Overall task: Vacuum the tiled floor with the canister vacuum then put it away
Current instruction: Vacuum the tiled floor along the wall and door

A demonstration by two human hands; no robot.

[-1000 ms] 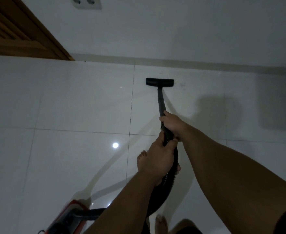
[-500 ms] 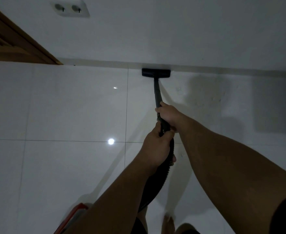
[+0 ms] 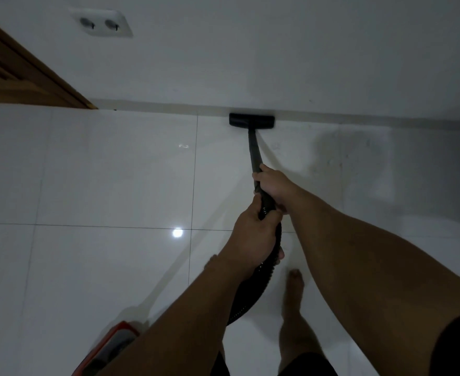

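- Two hands work the black wand: our right hand is wrapped round it higher up, and our left hand grips where the ribbed hose joins it, fingers curled round the cuff.
- We judge the vacuuming step to be in hand, with putting away not yet begun: the floor nozzle lies flat on the tiled floor at its far edge, right against the skirting strip under the wall.
- Next, as we see it, the nozzle needs drawing away from the wall and shifting sideways for a fresh lane; the dull, speckled patch to its right looks untreated.
- The canister, orange-trimmed and dark, sits at the near edge of the floor beside our left forearm; the hose loops down towards it, so slack matters.
- Tiles are large, white, glossy, with thin grout lines and a bright lamp reflection; smooth going for a hard, bar-shaped nozzle.
- A double socket is set in the wall, and a slatted wooden door stands at the far left corner.
- Our bare foot stands just beside the hose.
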